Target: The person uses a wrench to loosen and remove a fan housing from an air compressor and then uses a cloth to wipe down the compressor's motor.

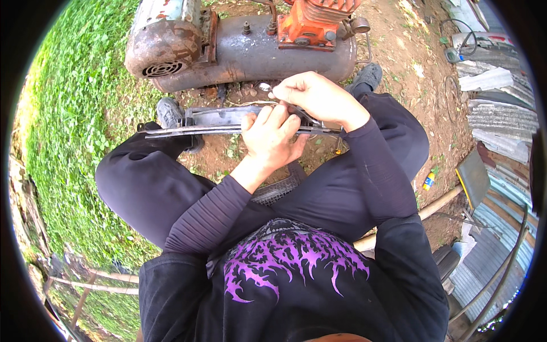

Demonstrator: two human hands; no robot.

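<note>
Across my shins lies a long dark frame-like part [216,115], with a grey panel in its left half and thin rails along its near edge. Its exact kind I cannot make out. My left hand [270,137] is closed around the middle of it, knuckles up. Just beyond, my right hand [316,98] is bent over the same part from the right. Its thumb and fingers are pinched together near the left fingertips; whatever they hold is too small or hidden to name. The right end of the part is partly covered by my right hand and wrist.
An air compressor with a rusty grey tank [245,51], an electric motor [165,48] and an orange pump head [316,23] stands just ahead. Grass [74,142] grows on the left. Corrugated metal sheets [504,119], a wooden pole [439,202] and a yellow-blue bottle [429,181] lie right.
</note>
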